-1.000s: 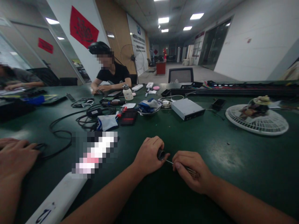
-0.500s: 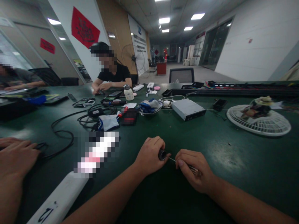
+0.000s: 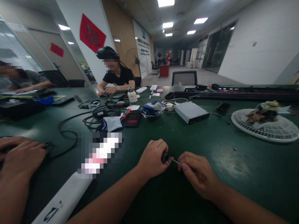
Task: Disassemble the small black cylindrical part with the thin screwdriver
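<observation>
My left hand (image 3: 151,160) is closed around a small dark hollow cylinder (image 3: 165,158), its round open end turned to the right. Most of the cylinder is hidden in the palm. Between the fingers of my right hand (image 3: 198,177) is a screwdriver (image 3: 174,161) with a thin metal shaft and a brownish handle partly covered by the fingers. The shaft points left at the cylinder's open end. Whether the tip touches the cylinder, I cannot tell. Both hands are low over the dark green table (image 3: 198,137).
A co-worker's hands (image 3: 25,155) rest at the left, beside a white bar-shaped object (image 3: 60,196). Beyond my hands lie a grey disc drive (image 3: 191,112), a bowl with blue-white cloth (image 3: 153,109), black cables (image 3: 93,119) and a white fan guard (image 3: 261,124). Another person (image 3: 118,74) sits opposite.
The whole view has shifted slightly, so everything appears a little lower and farther right. Both hands keep their grips, and the screwdriver still points at the cylinder.
</observation>
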Tool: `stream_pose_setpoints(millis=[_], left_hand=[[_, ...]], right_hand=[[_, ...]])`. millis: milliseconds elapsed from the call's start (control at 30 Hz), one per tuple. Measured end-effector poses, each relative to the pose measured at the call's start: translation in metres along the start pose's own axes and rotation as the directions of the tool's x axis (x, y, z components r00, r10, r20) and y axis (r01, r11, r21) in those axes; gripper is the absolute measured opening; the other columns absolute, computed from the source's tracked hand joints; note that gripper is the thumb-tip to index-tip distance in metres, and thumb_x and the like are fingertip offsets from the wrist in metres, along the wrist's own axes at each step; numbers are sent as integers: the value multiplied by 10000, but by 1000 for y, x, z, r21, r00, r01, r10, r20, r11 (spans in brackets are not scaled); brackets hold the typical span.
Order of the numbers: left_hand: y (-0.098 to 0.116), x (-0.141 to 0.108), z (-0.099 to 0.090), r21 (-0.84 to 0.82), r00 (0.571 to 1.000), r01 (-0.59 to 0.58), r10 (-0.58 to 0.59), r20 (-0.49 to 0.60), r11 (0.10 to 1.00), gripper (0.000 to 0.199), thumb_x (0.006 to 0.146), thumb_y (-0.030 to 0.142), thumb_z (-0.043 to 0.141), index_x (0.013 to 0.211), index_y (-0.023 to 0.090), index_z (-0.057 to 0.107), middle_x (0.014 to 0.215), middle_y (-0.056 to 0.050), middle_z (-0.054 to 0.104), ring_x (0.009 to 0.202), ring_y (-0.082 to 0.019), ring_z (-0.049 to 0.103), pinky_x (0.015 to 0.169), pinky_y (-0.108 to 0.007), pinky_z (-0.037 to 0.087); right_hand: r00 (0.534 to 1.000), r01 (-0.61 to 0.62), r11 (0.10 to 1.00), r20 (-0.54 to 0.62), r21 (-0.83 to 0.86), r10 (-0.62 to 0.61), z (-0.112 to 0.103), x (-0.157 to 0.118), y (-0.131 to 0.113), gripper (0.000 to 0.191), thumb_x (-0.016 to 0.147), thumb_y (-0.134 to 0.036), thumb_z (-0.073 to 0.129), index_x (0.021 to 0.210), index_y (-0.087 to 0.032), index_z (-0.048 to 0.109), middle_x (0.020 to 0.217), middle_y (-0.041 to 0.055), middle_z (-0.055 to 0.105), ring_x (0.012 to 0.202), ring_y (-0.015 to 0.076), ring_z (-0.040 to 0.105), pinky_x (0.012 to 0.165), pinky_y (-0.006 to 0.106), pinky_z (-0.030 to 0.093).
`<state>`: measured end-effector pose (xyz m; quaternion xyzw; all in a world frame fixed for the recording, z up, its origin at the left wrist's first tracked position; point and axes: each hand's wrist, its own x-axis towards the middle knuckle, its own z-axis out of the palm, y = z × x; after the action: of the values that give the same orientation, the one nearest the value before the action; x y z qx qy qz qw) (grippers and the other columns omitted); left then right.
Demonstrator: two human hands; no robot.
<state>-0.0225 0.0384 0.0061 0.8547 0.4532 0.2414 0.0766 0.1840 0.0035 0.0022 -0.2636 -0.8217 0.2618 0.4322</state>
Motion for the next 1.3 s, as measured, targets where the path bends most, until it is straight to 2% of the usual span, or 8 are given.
stream_pose_setpoints(millis=[200, 333, 633, 867, 1000, 1167, 1300], left_hand=[[0, -1, -1, -9, 1000, -3, 3, -4, 1000, 245, 792, 305, 689, 810, 216, 462, 865, -12, 568, 802, -199, 529, 734, -344, 392], [-1, -1, -1, -15, 1000, -10, 10, 6, 1000, 249, 798, 320, 691, 820, 217, 466, 881, -19, 577, 818, -206, 541, 739, -348, 392], [0, -1, 0, -3, 1000, -6, 6, 1, 1000, 264, 787, 324, 710, 826, 217, 473, 878, -18, 575, 819, -209, 543, 746, -350, 388], [0, -1, 0, -8, 1000, -2, 2, -2, 1000, 266, 800, 347, 707, 828, 215, 478, 865, -15, 574, 808, -205, 539, 731, -346, 386], [0, -1, 0, -26, 1000, -12, 12, 8, 1000, 251, 810, 361, 710, 832, 210, 510, 891, -24, 595, 840, -209, 557, 759, -355, 392], [0, -1, -2, -20, 999, -27, 27, 21, 999, 215, 828, 370, 709, 845, 208, 568, 929, -31, 608, 878, -211, 573, 779, -359, 403], [-1, -1, -1, -13, 999, -40, 40, 21, 999, 190, 868, 390, 671, 849, 209, 616, 953, -38, 615, 895, -212, 580, 797, -368, 408]], right_hand=[[995, 58, 997, 76, 42, -61, -1, 2, -4, 177, 965, -129, 456, 867, -182, 593, 803, 54, 636, 709, 158, 587, 655, 287, 458], [995, 49, 998, 87, 30, -52, 0, 0, -3, 177, 965, -133, 456, 864, -186, 591, 788, 54, 635, 692, 161, 586, 634, 292, 449], [999, 35, 999, 18, -21, -34, -2, -1, 0, 197, 964, -133, 459, 821, -189, 581, 758, 46, 612, 668, 160, 585, 610, 294, 440], [999, 29, 999, 37, 16, -30, -2, 1, -2, 169, 963, -132, 470, 873, -187, 601, 815, 60, 636, 718, 168, 604, 643, 295, 467], [995, 59, 998, 78, 32, -62, 0, 1, -3, 169, 960, -136, 469, 871, -192, 601, 789, 54, 641, 709, 175, 602, 646, 304, 470], [999, 31, 999, 18, -11, -31, -1, -1, -1, 193, 965, -133, 463, 821, -187, 581, 752, 46, 612, 661, 161, 574, 606, 293, 435], [1000, 8, 1000, 22, 10, -8, -1, 0, -1, 167, 970, -134, 468, 880, -183, 601, 819, 59, 627, 718, 165, 596, 638, 293, 458]])
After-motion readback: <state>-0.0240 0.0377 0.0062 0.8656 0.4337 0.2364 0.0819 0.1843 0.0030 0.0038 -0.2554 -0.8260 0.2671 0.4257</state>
